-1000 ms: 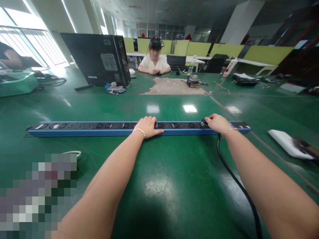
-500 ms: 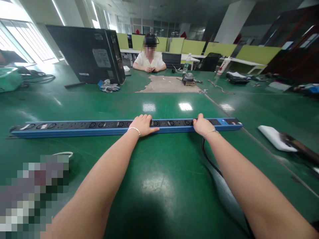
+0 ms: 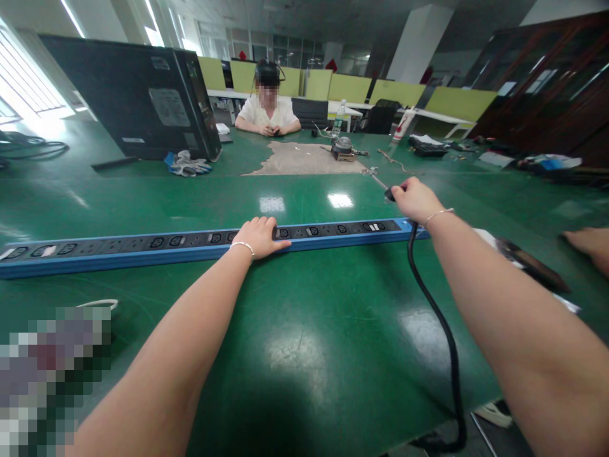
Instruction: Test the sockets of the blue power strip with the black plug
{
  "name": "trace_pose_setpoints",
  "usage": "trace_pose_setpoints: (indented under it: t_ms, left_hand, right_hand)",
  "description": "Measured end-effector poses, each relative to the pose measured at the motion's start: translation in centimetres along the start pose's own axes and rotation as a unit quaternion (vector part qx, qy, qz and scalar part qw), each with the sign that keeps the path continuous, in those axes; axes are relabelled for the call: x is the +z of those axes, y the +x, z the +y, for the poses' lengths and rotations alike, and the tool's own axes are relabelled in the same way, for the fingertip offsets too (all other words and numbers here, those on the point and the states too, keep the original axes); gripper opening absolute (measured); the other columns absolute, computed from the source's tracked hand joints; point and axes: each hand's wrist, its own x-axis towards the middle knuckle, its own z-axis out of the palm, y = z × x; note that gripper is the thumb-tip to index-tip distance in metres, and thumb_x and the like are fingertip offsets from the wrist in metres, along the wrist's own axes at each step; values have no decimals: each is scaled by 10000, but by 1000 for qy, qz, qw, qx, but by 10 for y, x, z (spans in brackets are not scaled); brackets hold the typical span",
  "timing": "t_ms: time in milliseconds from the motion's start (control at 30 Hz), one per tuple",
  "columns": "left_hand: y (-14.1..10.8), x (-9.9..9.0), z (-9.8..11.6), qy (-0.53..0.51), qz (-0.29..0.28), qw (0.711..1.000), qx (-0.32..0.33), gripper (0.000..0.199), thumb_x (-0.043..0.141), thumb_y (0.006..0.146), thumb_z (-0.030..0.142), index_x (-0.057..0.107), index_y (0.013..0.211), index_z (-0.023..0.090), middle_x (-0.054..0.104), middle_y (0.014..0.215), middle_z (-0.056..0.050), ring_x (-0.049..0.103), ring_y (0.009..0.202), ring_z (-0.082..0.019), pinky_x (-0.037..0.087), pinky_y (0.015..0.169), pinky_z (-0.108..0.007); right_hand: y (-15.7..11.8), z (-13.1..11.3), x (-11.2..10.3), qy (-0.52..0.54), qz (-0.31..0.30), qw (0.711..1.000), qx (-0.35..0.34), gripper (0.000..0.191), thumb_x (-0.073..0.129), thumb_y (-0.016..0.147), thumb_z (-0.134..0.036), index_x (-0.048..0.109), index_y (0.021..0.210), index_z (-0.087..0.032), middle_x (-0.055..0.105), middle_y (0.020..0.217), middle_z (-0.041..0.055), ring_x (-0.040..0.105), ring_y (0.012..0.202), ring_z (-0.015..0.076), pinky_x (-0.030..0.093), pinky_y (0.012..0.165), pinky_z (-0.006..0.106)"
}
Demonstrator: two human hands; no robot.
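A long blue power strip (image 3: pixel 328 242) with a row of black sockets lies across the green table, its left end cut off by the picture's edge. Gripping it around the middle is my left hand (image 3: pixel 258 238), fingers over the far side and thumb along the near edge. My right hand (image 3: pixel 416 200) is closed on the black plug (image 3: pixel 391 193) of a power cord, held above and apart from the strip near its right end. From that hand the thick black cord (image 3: pixel 445 330) hangs down past the table's near edge.
Beyond the strip stand a black computer tower (image 3: pixel 124 101), work gloves (image 3: pixel 186 164) and a small metal device (image 3: pixel 342 149). A person (image 3: pixel 269 114) sits across the table. Another person's hand (image 3: pixel 590 244) rests at the right edge. A pixelated object (image 3: pixel 52 355) lies lower left.
My right hand has lifted off the strip and moved right and up with the plug, uncovering sockets. My left hand stays on the strip. The view has turned slightly right; another hand has appeared.
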Motion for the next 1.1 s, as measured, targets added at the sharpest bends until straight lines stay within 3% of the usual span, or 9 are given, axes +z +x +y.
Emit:
trace_pose_setpoints:
  t_ms: [100, 233, 333, 900, 1100]
  left_hand:
    - [0, -1, 1, 0, 0, 1000, -3, 745, 319, 713, 790, 540, 1080, 181, 606, 1040, -124, 529, 1007, -289, 394, 833, -390]
    - [-1, -2, 2, -2, -3, 1000, -5, 746, 339, 703, 791, 550, 1076, 180, 607, 1058, -129, 532, 1011, -293, 399, 830, -392]
    - [-1, -2, 2, -3, -3, 1000, -10, 743, 347, 704, 787, 544, 1091, 183, 609, 1055, -125, 530, 1017, -290, 393, 841, -389]
    - [-1, -5, 3, 4, -19, 1000, -15, 725, 363, 714, 771, 537, 1095, 179, 609, 1037, -121, 525, 1015, -284, 394, 848, -387]
    - [0, -4, 3, 10, -23, 999, -23, 730, 364, 707, 779, 536, 1106, 192, 609, 1033, -109, 530, 1014, -271, 400, 861, -379]
  right_hand:
    - [8, 33, 0, -29, -45, 999, 2, 352, 415, 866, -395, 567, 1044, -131, 652, 1003, 176, 612, 932, 278, 451, 783, 346]
    - [6, 65, 27, -56, -86, 995, 10, 375, 397, 870, -387, 560, 1076, -119, 651, 1011, 189, 612, 944, 276, 454, 779, 337]
    - [7, 75, 45, -54, -97, 994, 12, 395, 389, 876, -401, 540, 1107, -119, 646, 1029, 186, 611, 958, 269, 453, 797, 336]
    - [22, 63, 53, -102, -152, 983, -31, 462, 370, 885, -373, 469, 1176, -29, 626, 1047, 246, 609, 982, 292, 446, 831, 373]
    - [7, 65, 60, -76, -118, 990, -4, 451, 335, 895, -379, 447, 1194, -61, 633, 1024, 225, 609, 968, 297, 444, 835, 394]
